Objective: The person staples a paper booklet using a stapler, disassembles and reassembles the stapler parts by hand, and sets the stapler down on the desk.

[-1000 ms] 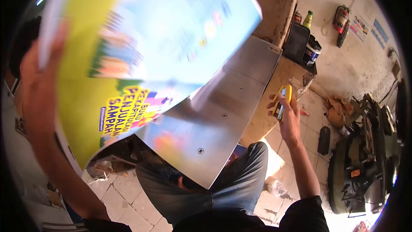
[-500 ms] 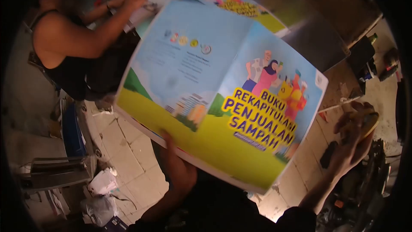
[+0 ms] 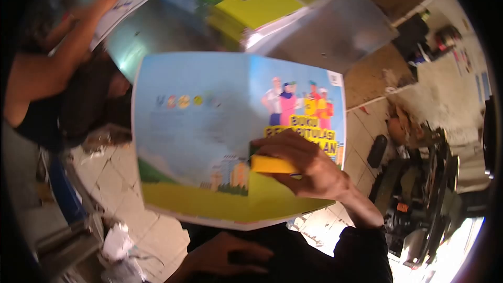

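Observation:
An open booklet [image 3: 194, 141] with blue and green covers lies spread in front of my body, cover side up. My right hand [image 3: 309, 170] is closed around a yellow tool [image 3: 273, 165], whose end is over the booklet's centre fold. Its exact type cannot be made out. Below the booklet's lower edge, my left hand [image 3: 228, 256] is dark and slightly blurred, its fingers apart and nothing visible in them. Beyond the booklet, a stack of matching booklets [image 3: 257, 8] sits on the metal table [image 3: 149, 29].
At the left, another person [image 3: 39, 81] has an arm reaching over white papers [image 3: 128, 0]. A cluttered dark machine [image 3: 419, 199] stands at the right on the tiled floor [image 3: 157, 236]. White bags [image 3: 116, 243] lie at lower left.
The booklet has turned more level and moved left and slightly down. My right hand has come from the right onto its fold with the yellow tool. My left hand has left the lower edge.

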`<action>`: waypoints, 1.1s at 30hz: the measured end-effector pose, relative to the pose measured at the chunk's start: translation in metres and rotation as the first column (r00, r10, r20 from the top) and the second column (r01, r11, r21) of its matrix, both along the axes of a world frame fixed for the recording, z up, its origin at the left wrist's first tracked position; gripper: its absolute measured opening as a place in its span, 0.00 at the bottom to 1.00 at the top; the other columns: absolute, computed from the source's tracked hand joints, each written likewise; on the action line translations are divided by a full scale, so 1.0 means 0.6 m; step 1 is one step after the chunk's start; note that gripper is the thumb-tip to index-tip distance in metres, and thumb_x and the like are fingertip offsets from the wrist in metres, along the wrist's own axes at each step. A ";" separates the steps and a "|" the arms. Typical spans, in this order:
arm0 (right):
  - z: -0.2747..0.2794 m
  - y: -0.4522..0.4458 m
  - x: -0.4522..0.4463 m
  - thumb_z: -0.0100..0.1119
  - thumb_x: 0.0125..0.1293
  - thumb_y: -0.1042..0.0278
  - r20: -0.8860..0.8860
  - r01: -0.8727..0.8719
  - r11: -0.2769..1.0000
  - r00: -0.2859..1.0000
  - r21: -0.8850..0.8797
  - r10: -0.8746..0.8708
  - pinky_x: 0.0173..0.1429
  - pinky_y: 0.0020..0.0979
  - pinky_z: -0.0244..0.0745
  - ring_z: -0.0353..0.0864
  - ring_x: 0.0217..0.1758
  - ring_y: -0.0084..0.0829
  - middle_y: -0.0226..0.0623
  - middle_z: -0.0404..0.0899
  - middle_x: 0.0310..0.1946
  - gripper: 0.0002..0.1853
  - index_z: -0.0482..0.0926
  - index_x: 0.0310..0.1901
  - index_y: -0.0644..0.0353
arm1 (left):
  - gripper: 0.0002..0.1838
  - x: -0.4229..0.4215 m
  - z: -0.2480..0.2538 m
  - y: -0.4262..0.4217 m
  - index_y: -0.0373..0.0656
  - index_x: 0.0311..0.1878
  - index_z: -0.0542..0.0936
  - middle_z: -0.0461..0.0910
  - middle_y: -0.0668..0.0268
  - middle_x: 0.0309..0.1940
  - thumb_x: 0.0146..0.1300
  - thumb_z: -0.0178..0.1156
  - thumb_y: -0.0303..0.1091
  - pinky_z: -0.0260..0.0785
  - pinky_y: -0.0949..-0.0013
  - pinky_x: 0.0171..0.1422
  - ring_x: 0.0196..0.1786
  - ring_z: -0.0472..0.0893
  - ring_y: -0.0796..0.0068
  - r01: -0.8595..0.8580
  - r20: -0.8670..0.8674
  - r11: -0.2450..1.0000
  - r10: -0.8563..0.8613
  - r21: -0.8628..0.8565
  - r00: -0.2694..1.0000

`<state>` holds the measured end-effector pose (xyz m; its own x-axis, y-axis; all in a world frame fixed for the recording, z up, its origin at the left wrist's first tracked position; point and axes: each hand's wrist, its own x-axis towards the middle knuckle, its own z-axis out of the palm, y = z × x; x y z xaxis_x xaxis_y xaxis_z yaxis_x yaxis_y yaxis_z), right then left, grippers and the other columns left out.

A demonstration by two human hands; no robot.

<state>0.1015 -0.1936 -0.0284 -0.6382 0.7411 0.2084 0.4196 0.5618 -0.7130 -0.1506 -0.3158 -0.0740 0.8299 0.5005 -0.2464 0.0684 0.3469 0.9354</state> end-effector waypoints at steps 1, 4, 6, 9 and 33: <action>-0.004 -0.001 0.004 0.75 0.51 0.80 0.026 -0.016 1.000 1.000 0.024 0.015 0.64 0.41 0.76 0.80 0.60 0.46 0.46 0.80 0.59 0.28 0.79 0.56 0.65 | 0.15 -0.017 0.033 0.029 0.42 0.55 0.85 0.88 0.61 0.47 0.66 0.69 0.33 0.79 0.64 0.58 0.49 0.88 0.68 -0.017 0.040 0.989 0.012 0.150 0.999; 0.006 -0.012 0.010 0.74 0.53 0.79 0.043 -0.040 0.999 0.998 -0.001 0.040 0.65 0.41 0.76 0.80 0.61 0.45 0.44 0.80 0.60 0.28 0.79 0.57 0.64 | 0.18 -0.043 0.046 0.091 0.45 0.49 0.89 0.90 0.63 0.40 0.52 0.77 0.26 0.79 0.62 0.58 0.42 0.90 0.67 -0.446 0.195 0.807 0.401 0.387 0.895; 0.002 -0.017 0.019 0.70 0.55 0.80 0.051 -0.087 0.995 0.995 -0.050 0.090 0.67 0.41 0.76 0.78 0.61 0.47 0.45 0.79 0.60 0.26 0.78 0.58 0.64 | 0.27 -0.045 0.056 0.149 0.47 0.59 0.85 0.85 0.57 0.55 0.54 0.77 0.39 0.74 0.56 0.66 0.62 0.83 0.60 -0.194 -0.093 0.486 0.506 0.852 0.858; 0.000 -0.017 0.029 0.69 0.57 0.79 0.007 -0.112 0.992 0.994 -0.065 0.113 0.68 0.41 0.75 0.78 0.62 0.46 0.45 0.79 0.60 0.27 0.77 0.61 0.63 | 0.40 -0.006 0.063 0.186 0.51 0.71 0.75 0.72 0.54 0.71 0.59 0.69 0.61 0.54 0.44 0.79 0.77 0.65 0.55 0.187 -0.323 0.323 0.446 0.928 0.834; 0.023 0.002 0.011 0.73 0.46 0.85 0.167 0.073 0.989 0.985 -0.129 -0.051 0.43 0.32 0.82 0.87 0.39 0.36 0.42 0.86 0.40 0.23 0.87 0.48 0.63 | 0.43 0.025 0.000 0.195 0.53 0.70 0.75 0.60 0.51 0.77 0.55 0.63 0.69 0.34 0.37 0.84 0.81 0.53 0.47 -0.031 -0.149 0.273 0.611 0.961 0.778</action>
<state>0.1081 -0.1922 -0.0145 -0.6073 0.7944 0.0017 0.5669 0.4349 -0.6996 -0.1355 -0.1986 -0.0742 0.4752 0.8269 0.3006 0.6301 -0.5583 0.5397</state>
